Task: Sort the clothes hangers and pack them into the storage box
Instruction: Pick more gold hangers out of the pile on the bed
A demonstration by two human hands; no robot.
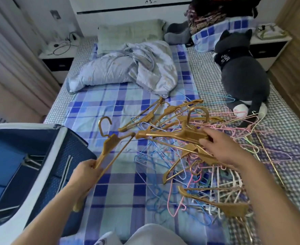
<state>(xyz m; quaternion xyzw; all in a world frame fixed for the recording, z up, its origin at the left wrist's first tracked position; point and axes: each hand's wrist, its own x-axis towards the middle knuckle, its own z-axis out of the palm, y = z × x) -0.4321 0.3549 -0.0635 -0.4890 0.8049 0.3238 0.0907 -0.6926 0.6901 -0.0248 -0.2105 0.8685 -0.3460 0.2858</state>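
At the bottom edge, nearest the camera, a pale grey knee (156, 234) pokes into view, with both bare forearms reaching out above it over the blue plaid sheet (113, 106).

The left hand (86, 171) is curled round the shoulder of a gold plastic hanger (110, 149), which it holds clear of the bed, tilted, its hook (105, 124) pointing up and away. The hanger's lower end sticks out below the wrist, near the storage box.

The right hand (221, 147) grips a second gold hanger (170, 135) by its neck, fingers closed round it, the long arm of it pointing left toward the hanger in the other hand; the two tips lie just beside each other (whether they touch cannot be told).

Under and around the right hand spreads the tangled pile of hangers (207, 174): more gold plastic ones on top and thin wire ones in pink, blue, white and green beneath, covering the right half of the bed down to the near edge.

The storage box (57, 156), dark blue fabric with white trim, stands open at the left beside the bed. Its blue inside shows only some straps or a frame part.

Farther back lie a crumpled pale blue quilt (128, 68), a green pillow (129, 32) and a grey plush cat (242, 75), whose paws touch the far edge of the pile.
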